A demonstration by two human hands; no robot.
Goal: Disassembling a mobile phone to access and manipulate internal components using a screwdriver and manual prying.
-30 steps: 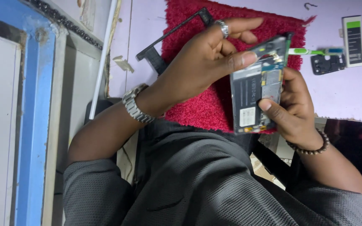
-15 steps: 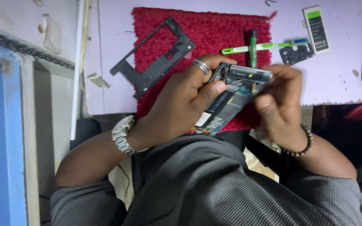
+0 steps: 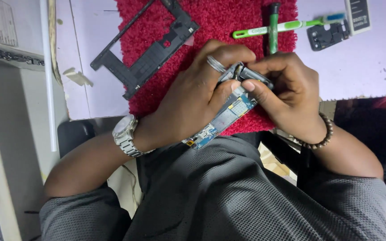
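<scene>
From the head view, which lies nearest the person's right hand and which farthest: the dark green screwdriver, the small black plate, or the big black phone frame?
Measured from the right hand:
1. Dark green screwdriver, just beyond the knuckles on the red mat.
2. Small black plate, farther up and to the right on the pale table.
3. Big black phone frame, farthest, away past the left hand.

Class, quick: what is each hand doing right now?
Left hand: closed around the opened phone.
Right hand: fingers pinching the phone's upper end.
</scene>
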